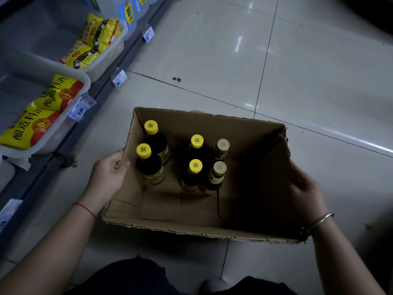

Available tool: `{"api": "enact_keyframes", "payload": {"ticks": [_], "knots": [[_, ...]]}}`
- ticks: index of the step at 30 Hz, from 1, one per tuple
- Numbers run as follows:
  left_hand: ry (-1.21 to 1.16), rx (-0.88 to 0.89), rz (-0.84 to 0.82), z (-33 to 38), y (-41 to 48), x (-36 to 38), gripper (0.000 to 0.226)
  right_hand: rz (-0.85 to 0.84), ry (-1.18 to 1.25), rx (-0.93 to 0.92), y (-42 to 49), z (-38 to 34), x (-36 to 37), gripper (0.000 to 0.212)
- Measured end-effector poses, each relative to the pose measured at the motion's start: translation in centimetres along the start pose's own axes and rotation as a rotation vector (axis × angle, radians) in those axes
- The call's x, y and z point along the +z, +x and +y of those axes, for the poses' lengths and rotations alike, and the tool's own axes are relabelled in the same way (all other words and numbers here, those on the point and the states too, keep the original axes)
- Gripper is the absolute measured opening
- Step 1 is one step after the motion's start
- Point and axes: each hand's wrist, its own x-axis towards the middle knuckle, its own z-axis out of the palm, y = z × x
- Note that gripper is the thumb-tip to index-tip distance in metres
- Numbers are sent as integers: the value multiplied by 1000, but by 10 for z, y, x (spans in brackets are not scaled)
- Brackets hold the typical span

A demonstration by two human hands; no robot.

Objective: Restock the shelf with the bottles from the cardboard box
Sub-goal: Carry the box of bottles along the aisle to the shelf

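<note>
An open cardboard box sits on the tiled floor in front of me. Several dark bottles stand upright inside it: some with yellow caps, two with tan caps. My left hand grips the box's left wall, thumb over the rim beside the nearest yellow-capped bottle. My right hand holds the right wall from outside, its fingers on the cardboard. The low shelf runs along the left.
On the shelf, translucent plastic bins hold yellow and red pouches, with large jugs farther back. Price tags hang off the shelf edge. My knees show at the bottom. Tiled floor stretches to the right.
</note>
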Motion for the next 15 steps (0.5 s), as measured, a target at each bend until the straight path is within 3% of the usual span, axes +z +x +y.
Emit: {"api": "enact_keyframes", "payload": {"ticks": [8,15], "knots": [[10,-14,-14,32,9,-14,45,-32,27,4,11,-39,-23,61],[1,-24,-34,103,-3,-50,44,-61,50,61,23,-108,-76,56]]}}
